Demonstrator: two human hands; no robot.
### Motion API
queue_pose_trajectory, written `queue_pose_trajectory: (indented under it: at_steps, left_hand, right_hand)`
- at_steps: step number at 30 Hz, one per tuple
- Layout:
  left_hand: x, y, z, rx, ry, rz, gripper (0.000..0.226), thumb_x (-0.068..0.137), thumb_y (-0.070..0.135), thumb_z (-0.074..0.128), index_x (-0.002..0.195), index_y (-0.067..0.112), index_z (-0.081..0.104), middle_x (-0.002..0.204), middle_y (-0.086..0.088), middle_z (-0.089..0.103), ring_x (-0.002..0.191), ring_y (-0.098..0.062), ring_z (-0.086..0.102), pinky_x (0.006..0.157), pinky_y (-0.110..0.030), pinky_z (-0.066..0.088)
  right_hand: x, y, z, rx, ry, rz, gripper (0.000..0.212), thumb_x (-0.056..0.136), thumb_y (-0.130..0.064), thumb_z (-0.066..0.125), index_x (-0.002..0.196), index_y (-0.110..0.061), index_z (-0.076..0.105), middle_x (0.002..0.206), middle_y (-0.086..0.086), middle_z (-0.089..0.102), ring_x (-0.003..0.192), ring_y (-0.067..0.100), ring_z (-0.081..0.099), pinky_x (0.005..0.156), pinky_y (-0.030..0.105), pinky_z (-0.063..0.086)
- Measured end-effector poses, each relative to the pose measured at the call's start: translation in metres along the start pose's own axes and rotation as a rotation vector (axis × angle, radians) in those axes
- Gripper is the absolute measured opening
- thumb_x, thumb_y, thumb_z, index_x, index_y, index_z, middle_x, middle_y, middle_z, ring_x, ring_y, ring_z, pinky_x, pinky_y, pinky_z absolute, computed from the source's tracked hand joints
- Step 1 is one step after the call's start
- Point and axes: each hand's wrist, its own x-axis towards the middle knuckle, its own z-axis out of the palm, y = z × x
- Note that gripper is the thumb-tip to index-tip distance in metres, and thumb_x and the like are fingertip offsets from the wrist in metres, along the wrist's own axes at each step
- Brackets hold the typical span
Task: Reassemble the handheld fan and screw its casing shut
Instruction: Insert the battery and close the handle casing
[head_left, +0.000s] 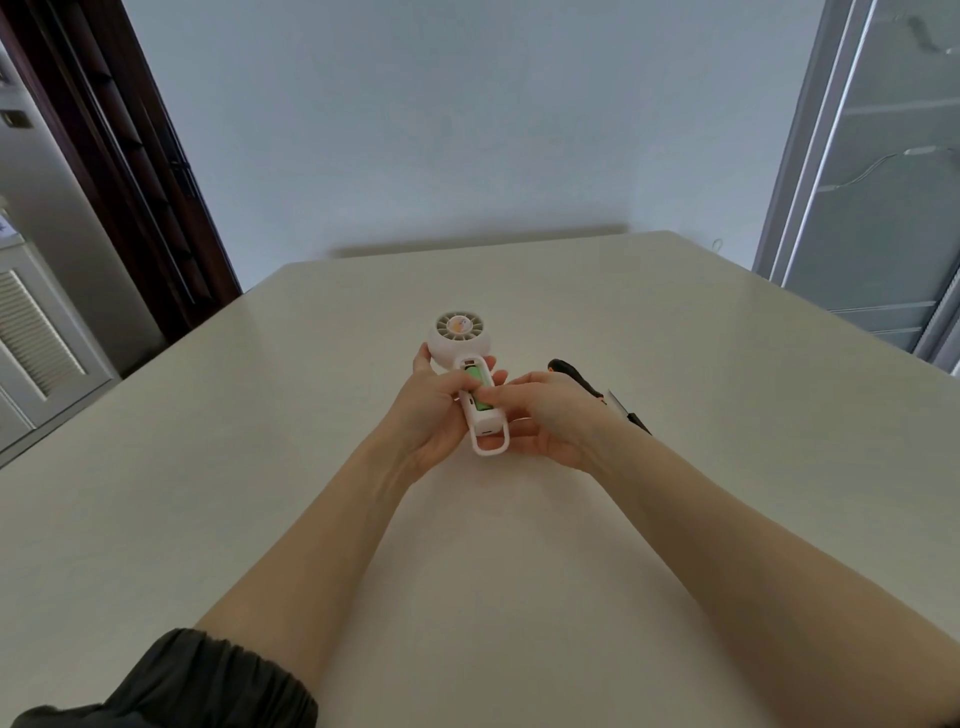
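Observation:
A small white handheld fan (460, 347) with a round grille head is held above the table, head pointing away from me. Its handle is open, and a green battery (479, 391) shows inside. My left hand (434, 415) wraps the handle from the left, thumb on the open side. From the right, my right hand (550, 415) holds the lower handle, with its fingertips pressing on the green battery. A white loop sticks out at the handle's near end. A black-handled screwdriver (576, 375) lies on the table just behind my right hand, partly hidden by it.
The cream table (727, 389) spreads wide around my hands. A dark wooden door frame (135, 171) stands at the far left and a glass panel (883, 156) at the far right. A pale wall lies beyond the table's far edge.

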Motion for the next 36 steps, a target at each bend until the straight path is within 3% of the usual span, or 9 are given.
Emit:
queue_pose_trajectory:
  at_steps: [6, 9, 11, 17, 21, 25, 30, 33, 36]
  left_hand:
    - [0.003, 0.000, -0.003, -0.123, 0.065, 0.025, 0.065, 0.090, -0.016, 0.036, 0.144, 0.018, 0.025, 0.108, -0.018, 0.056, 0.087, -0.025, 0.062, 0.067, -0.040, 0.056]
    - [0.004, 0.000, -0.006, -0.180, 0.089, 0.001, 0.069, 0.090, -0.015, 0.038, 0.145, 0.025, 0.023, 0.109, -0.018, 0.055, 0.090, -0.026, 0.062, 0.065, -0.046, 0.055]
    - [0.004, 0.000, -0.007, -0.183, 0.093, -0.009, 0.073, 0.089, -0.016, 0.041, 0.145, 0.027, 0.021, 0.110, -0.017, 0.055, 0.091, -0.027, 0.063, 0.063, -0.046, 0.056]
    - [0.005, -0.003, -0.007, -0.098, 0.123, -0.005, 0.084, 0.085, -0.022, 0.040, 0.145, 0.031, 0.014, 0.118, -0.019, 0.051, 0.093, -0.029, 0.063, 0.062, -0.042, 0.054]
    - [0.004, -0.004, -0.006, -0.043, 0.129, -0.002, 0.080, 0.084, -0.024, 0.038, 0.142, 0.028, 0.019, 0.120, -0.021, 0.050, 0.090, -0.029, 0.063, 0.058, -0.038, 0.057]
    - [0.003, -0.004, -0.004, -0.025, 0.118, -0.005, 0.075, 0.084, -0.023, 0.038, 0.135, 0.031, 0.024, 0.120, -0.021, 0.049, 0.088, -0.028, 0.063, 0.054, -0.033, 0.057]
    - [0.003, -0.004, -0.005, -0.019, 0.068, -0.056, 0.081, 0.087, -0.017, 0.038, 0.144, 0.036, 0.018, 0.112, -0.018, 0.054, 0.089, -0.029, 0.064, 0.066, -0.040, 0.054]
    - [0.003, -0.005, -0.006, -0.038, 0.058, -0.079, 0.082, 0.088, -0.014, 0.036, 0.148, 0.038, 0.015, 0.111, -0.017, 0.055, 0.091, -0.030, 0.062, 0.069, -0.043, 0.052]
    - [0.002, -0.004, -0.006, -0.059, 0.060, -0.079, 0.076, 0.089, -0.011, 0.035, 0.148, 0.036, 0.019, 0.111, -0.018, 0.054, 0.091, -0.030, 0.060, 0.068, -0.044, 0.052]
  right_hand:
    - [0.006, 0.001, -0.002, -0.257, 0.284, -0.366, 0.020, 0.083, -0.020, 0.068, 0.086, -0.001, 0.061, 0.074, 0.014, 0.067, 0.055, 0.017, 0.062, 0.057, 0.025, 0.056]
    - [0.011, 0.000, -0.016, -0.506, 0.451, -0.469, 0.010, 0.088, -0.012, 0.058, 0.083, -0.008, 0.066, 0.076, 0.006, 0.067, 0.061, 0.014, 0.061, 0.066, 0.025, 0.053]
    - [0.013, 0.002, -0.023, -0.605, 0.454, -0.447, 0.016, 0.086, -0.006, 0.054, 0.082, -0.010, 0.069, 0.077, 0.002, 0.066, 0.069, 0.016, 0.060, 0.070, 0.025, 0.051]
    - [0.018, 0.006, -0.025, -0.876, 0.383, -0.440, 0.022, 0.086, -0.004, 0.054, 0.095, -0.009, 0.073, 0.093, 0.003, 0.069, 0.076, 0.010, 0.054, 0.058, 0.012, 0.035]
    - [0.018, 0.006, -0.023, -1.014, 0.335, -0.341, 0.018, 0.085, -0.010, 0.059, 0.099, -0.007, 0.070, 0.090, 0.003, 0.063, 0.052, 0.015, 0.057, 0.048, 0.017, 0.042]
    - [0.013, 0.002, -0.023, -1.098, 0.304, -0.256, 0.029, 0.080, -0.005, 0.058, 0.107, -0.001, 0.065, 0.091, 0.005, 0.056, 0.072, 0.022, 0.058, 0.062, 0.026, 0.048]
    - [0.009, 0.001, -0.018, -1.133, 0.328, -0.276, 0.031, 0.082, -0.001, 0.050, 0.107, -0.009, 0.066, 0.113, 0.008, 0.059, 0.097, 0.024, 0.059, 0.075, 0.029, 0.048]
    - [0.009, 0.001, -0.020, -0.943, 0.358, -0.353, 0.026, 0.085, -0.002, 0.052, 0.106, -0.008, 0.068, 0.102, 0.010, 0.064, 0.081, 0.023, 0.061, 0.079, 0.033, 0.054]
    - [0.003, -0.002, -0.016, -0.600, 0.355, -0.439, 0.017, 0.081, -0.009, 0.067, 0.098, -0.007, 0.065, 0.083, 0.013, 0.067, 0.056, 0.019, 0.062, 0.056, 0.027, 0.056]
